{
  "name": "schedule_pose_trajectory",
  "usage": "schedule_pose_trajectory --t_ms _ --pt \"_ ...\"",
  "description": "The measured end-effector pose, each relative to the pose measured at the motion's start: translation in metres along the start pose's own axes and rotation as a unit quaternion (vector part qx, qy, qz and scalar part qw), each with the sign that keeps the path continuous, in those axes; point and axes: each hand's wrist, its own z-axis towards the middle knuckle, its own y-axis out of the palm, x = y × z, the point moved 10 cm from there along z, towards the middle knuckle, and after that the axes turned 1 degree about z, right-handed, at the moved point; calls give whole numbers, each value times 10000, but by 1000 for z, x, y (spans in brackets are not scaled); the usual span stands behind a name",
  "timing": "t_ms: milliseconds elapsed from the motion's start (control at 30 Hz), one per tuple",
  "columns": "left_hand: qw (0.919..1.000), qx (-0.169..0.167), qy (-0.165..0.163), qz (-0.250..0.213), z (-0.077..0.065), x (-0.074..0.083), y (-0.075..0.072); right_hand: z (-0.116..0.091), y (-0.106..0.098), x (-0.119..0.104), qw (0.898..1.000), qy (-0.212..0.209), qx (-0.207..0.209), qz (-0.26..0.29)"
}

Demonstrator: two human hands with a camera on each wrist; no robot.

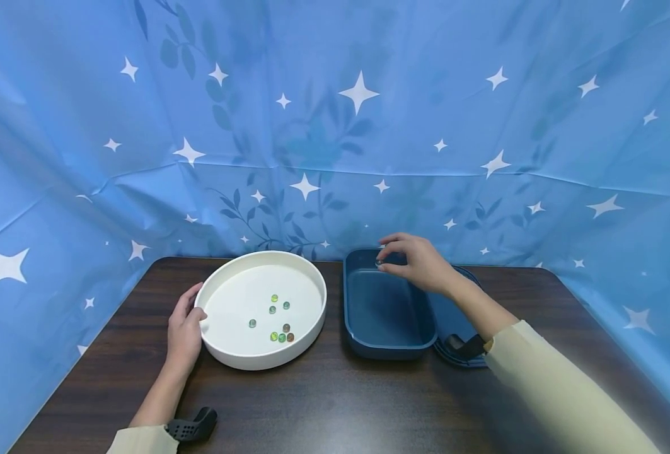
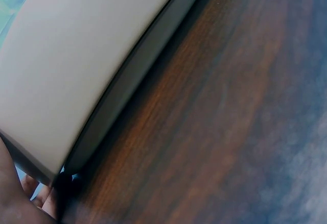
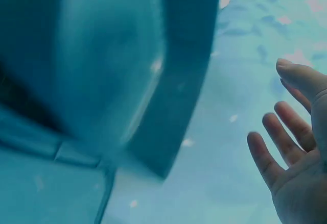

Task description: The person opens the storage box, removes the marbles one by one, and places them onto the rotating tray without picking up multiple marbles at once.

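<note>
My left hand (image 1: 184, 329) holds the left rim of a round white tray (image 1: 210, 337), thumb over the edge. In the left wrist view, the tray's outer wall (image 2: 87, 55) fills the upper left and part of the hand (image 2: 18, 198) shows below it. Several glass marbles (image 1: 273, 309), green, yellow-green and brownish, lie on the tray floor. Over the far end of a dark blue rectangular container (image 1: 388, 309), my right hand (image 1: 416, 261) pinches a small dark marble (image 1: 378, 263) between thumb and index finger. In the right wrist view the marble is hidden behind the hand (image 3: 301, 183).
A flat blue lid-like piece (image 1: 450, 309) lies right of the container, partly under my right forearm. Everything stands on a dark wooden table (image 1: 323, 403). Behind its far edge hangs a blue curtain (image 1: 312, 126) with white stars.
</note>
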Motion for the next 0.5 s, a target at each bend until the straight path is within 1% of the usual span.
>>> schedule_pose_trajectory --t_ms 100,233,367,500 --pt "10000 -2 20 -15 0 0 0 2 -2 -20 9996 -144 54 232" --pt "10000 -16 30 1 -1 0 0 5 3 -44 9980 -228 -56 586" --pt "10000 -46 45 -23 -2 1 0 8 15 -63 9941 -233 -178 1041" --pt "10000 -61 39 -65 -1 -1 0 13 31 -74 9874 -68 -148 1575"
